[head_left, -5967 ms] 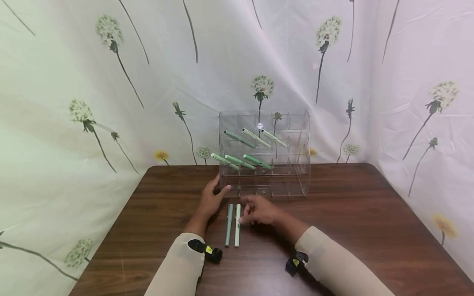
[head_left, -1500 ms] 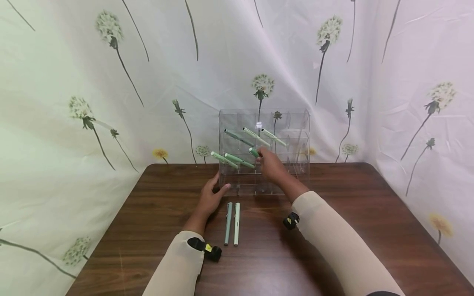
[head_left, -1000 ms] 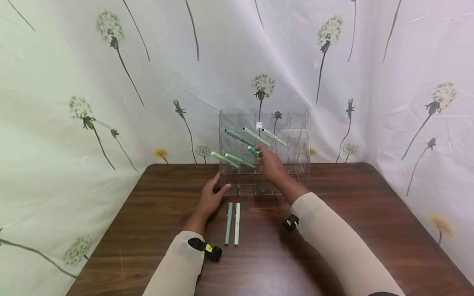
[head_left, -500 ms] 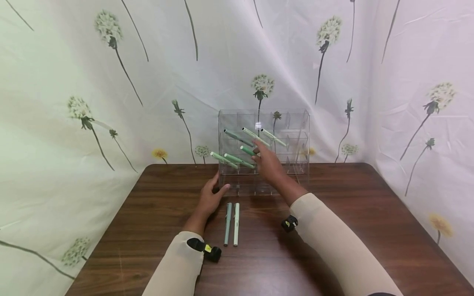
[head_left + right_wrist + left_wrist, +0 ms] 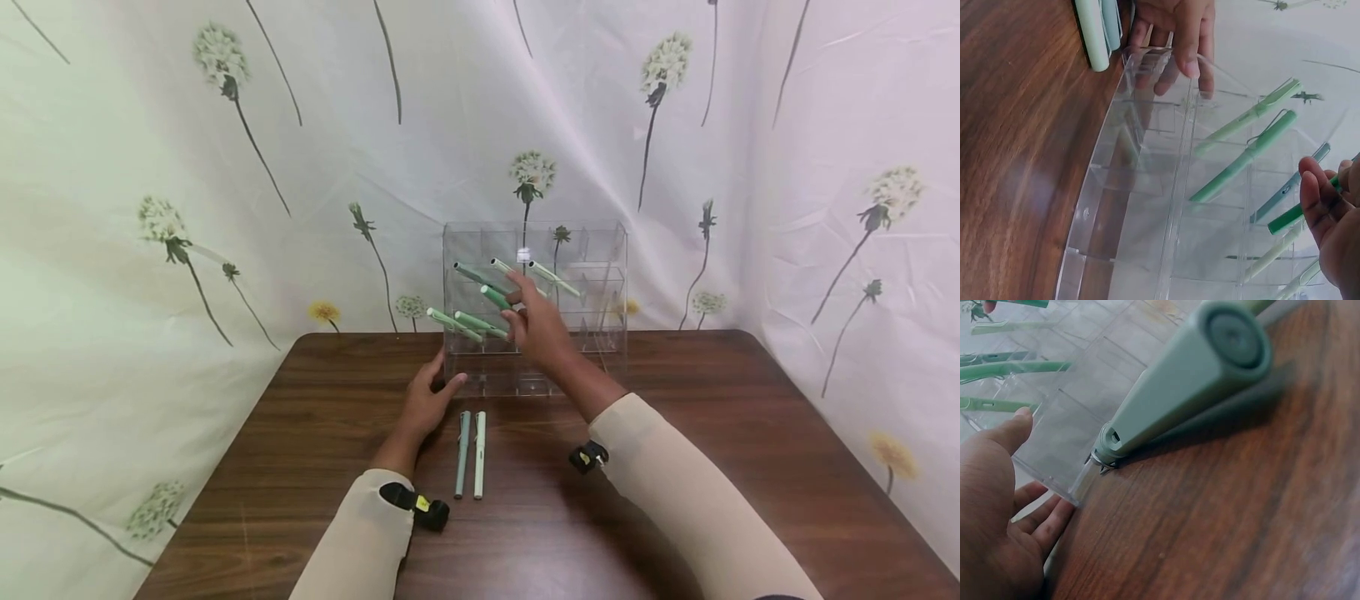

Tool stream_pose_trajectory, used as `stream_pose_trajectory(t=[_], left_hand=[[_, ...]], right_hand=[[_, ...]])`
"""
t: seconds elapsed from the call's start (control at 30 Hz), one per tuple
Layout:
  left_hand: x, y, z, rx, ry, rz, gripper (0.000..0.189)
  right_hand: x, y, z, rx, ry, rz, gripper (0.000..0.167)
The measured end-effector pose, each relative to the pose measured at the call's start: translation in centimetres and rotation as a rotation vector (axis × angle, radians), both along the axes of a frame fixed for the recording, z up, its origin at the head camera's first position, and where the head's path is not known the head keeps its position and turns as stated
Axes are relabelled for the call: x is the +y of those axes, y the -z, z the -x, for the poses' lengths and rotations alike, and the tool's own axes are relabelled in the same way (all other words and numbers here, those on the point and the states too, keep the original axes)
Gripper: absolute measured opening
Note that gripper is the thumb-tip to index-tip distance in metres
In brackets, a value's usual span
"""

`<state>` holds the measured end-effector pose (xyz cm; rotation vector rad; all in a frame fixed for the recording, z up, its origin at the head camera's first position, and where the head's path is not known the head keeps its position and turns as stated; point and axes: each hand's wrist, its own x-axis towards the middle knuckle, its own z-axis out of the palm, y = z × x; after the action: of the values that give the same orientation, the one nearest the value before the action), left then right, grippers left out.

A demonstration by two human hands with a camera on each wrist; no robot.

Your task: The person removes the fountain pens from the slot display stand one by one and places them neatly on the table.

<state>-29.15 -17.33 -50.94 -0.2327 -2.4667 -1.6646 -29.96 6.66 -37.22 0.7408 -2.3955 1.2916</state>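
My right hand [image 5: 542,329] pinches a green pen [image 5: 495,297] in front of the clear acrylic pen rack [image 5: 1179,187]. In the right wrist view the fingers cover most of that green pen [image 5: 1288,219], leaving one end exposed. My left hand [image 5: 427,407] grips the rack's lower left corner, thumb at the front and fingers around the side wall. Two light green pens [image 5: 480,323] lean in the lower occupied tier. Above them sit a grey-green pen [image 5: 480,277] and two pale pens [image 5: 555,279], one partly behind the right hand.
A grey-green pen [image 5: 462,454] and a pale mint pen [image 5: 479,454] lie side by side on the wooden table [image 5: 315,500], in front of the rack. Flower-printed cloth [image 5: 300,167] hangs behind the table.
My right hand has left the tabletop pens, taken hold of the green pen in the lower occupied tier, and drawn it up and left. My left hand stays at the rack.
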Motion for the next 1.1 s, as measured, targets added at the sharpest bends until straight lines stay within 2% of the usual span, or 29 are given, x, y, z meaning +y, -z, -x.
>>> stream_pose_trajectory(t=[0.13, 0.27, 0.5, 0.67, 0.97, 1.1], left_hand=[[0.0, 0.0, 0.2, 0.003, -0.001, 0.002, 0.077], [0.1, -0.2, 0.2, 0.000, -0.007, 0.010, 0.077], [0.1, -0.1, 0.0, -0.003, -0.015, 0.025, 0.078], [0.1, -0.1, 0.1, 0.003, -0.008, 0.013, 0.077], [-0.1, 0.0, 0.1, -0.014, -0.004, 0.022, 0.077], [-0.1, -0.1, 0.1, 0.005, -0.003, 0.022, 0.077]], right_hand=[[0.0, 0.1, -0.6, -0.022, -0.036, 0.016, 0.063], [0.4, 0.3, -1.3, -0.088, -0.101, 0.040, 0.069], [0.8, 1.5, -2.0, -0.146, -0.197, 0.038, 0.078], [0.9, 2.0, -2.8, -0.193, -0.245, 0.092, 0.078], [0.9, 3.1, -3.6, -0.335, -0.262, 0.170, 0.093], [0.9, 3.7, -3.8, -0.415, -0.253, 0.221, 0.090]])
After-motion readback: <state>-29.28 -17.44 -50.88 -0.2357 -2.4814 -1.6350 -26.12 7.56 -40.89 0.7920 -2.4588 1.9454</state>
